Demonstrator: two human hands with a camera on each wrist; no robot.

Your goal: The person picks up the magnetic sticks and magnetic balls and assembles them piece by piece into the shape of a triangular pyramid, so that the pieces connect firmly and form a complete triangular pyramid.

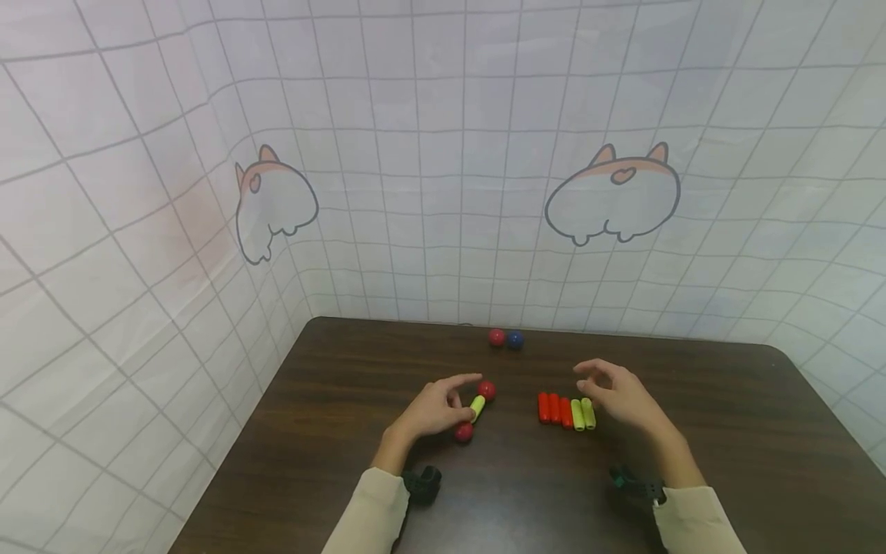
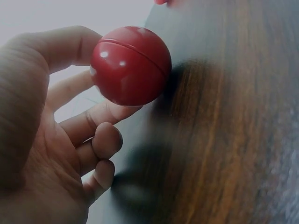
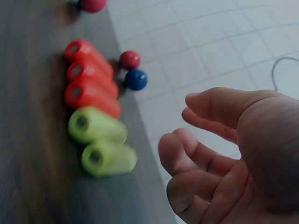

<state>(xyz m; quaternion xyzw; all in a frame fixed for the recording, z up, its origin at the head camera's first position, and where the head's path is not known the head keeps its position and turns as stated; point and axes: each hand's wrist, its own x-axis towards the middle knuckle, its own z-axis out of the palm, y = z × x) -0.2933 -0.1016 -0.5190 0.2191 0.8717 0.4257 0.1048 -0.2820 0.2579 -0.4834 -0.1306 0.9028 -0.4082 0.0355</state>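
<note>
In the head view my left hand is at a yellow-green cylinder, its thumb tip overlapping the near end. The index finger reaches towards a red ball beyond that cylinder. Another red ball lies by the thumb; in the left wrist view a large red ball hides the thumb and some fingertips. My right hand hovers, empty, beside two yellow-green cylinders, fingers loosely bent and thumb apart. Three red cylinders lie against these in one row.
Farther back on the dark wooden table sit a red ball and a blue ball, side by side. A white gridded curtain hangs behind the table and along its left side.
</note>
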